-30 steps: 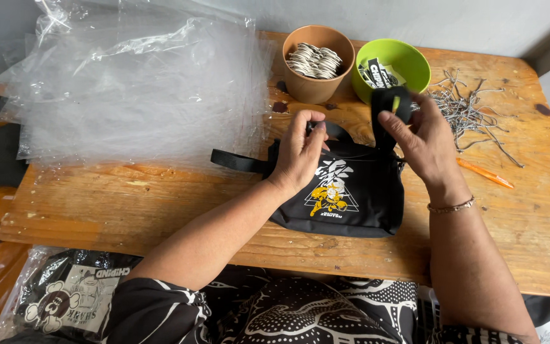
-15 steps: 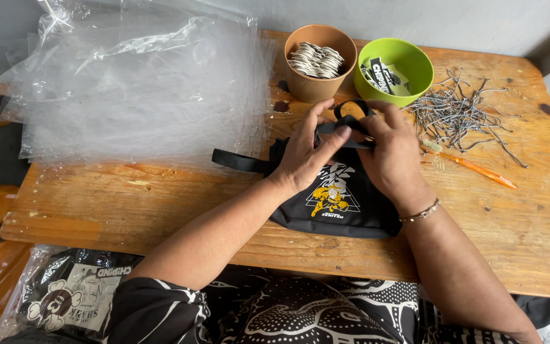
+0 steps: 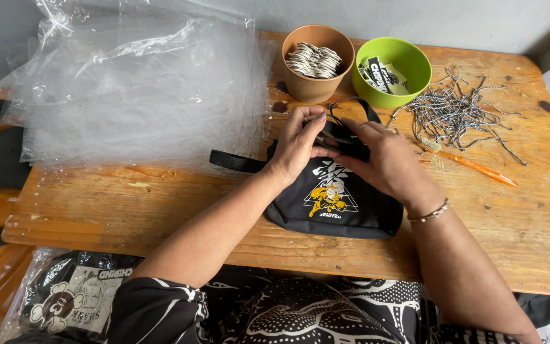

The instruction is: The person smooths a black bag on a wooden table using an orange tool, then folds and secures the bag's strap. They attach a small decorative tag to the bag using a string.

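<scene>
On the wooden surface, beside clear plastic bags, my black pouch lies flat. My left hand and right hand pinch its cord at the top edge. A slip could knock the brown cup of tags.

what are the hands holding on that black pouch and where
Both hands grip the black pouch at its top edge: the left hand pinches there, and the right hand covers the folded strap beside it. The exact part under the fingers is hidden.
</scene>
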